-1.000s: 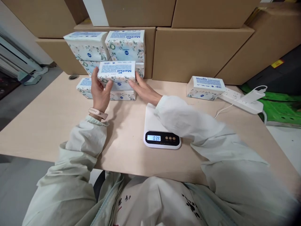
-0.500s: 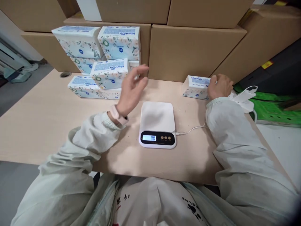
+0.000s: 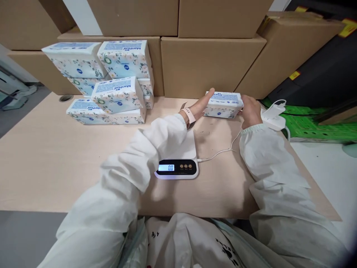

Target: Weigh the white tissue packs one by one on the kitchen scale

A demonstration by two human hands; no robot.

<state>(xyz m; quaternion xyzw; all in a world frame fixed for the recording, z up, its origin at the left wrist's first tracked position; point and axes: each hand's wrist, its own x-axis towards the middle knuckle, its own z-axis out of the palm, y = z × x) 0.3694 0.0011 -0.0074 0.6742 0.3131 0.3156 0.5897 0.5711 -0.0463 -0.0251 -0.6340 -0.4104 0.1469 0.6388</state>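
At the back right of the table, a floral tissue pack (image 3: 223, 105) lies between my two hands. My left hand (image 3: 201, 105) is at its left end, thumb up along the edge and fingers partly hidden. My right hand (image 3: 251, 110) wraps round its right end. Nearer to me, a white scale (image 3: 178, 169) shows 0.0, its plate partly covered by my left sleeve. Several more tissue packs (image 3: 118, 96) are stacked at the back left, one of them lying askew on the front ones.
Cardboard boxes (image 3: 200, 67) form a wall along the back of the table (image 3: 92, 156). A white cable (image 3: 220, 152) runs from the scale towards a white power strip (image 3: 275, 118) at the right edge, beside a green crate (image 3: 312, 128).
My left hand has moved right, from beside the stacked packs to the left end of the single pack. The camera view has shifted, and my left sleeve now covers part of the scale.
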